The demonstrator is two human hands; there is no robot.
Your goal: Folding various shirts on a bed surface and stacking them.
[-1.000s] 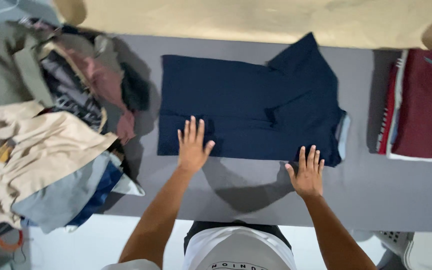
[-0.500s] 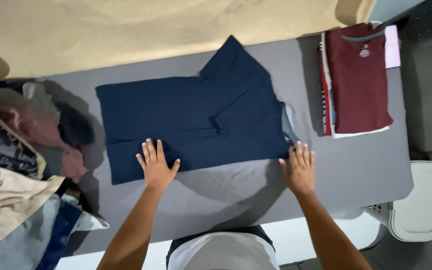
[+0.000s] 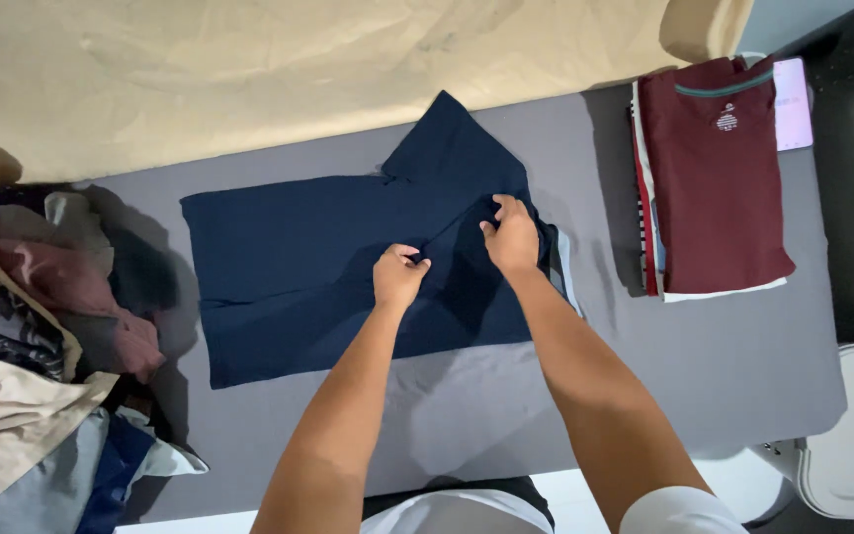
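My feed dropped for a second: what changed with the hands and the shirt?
Both hands left the near edge and moved up onto the navy shirt. The left hand and right hand now pinch its folded sleeve. The folded maroon stack stayed put.

Both bare forearms extend from the lower edge of the view toward 12 o'clock and converge. The left hand (image 3: pixel 398 276) is curled, fingers pinched together, knuckles up. The right hand (image 3: pixel 512 236) lies just beside it at about 2 o'clock, fingers bent and pinched at the tips. The hands are close together but apart.
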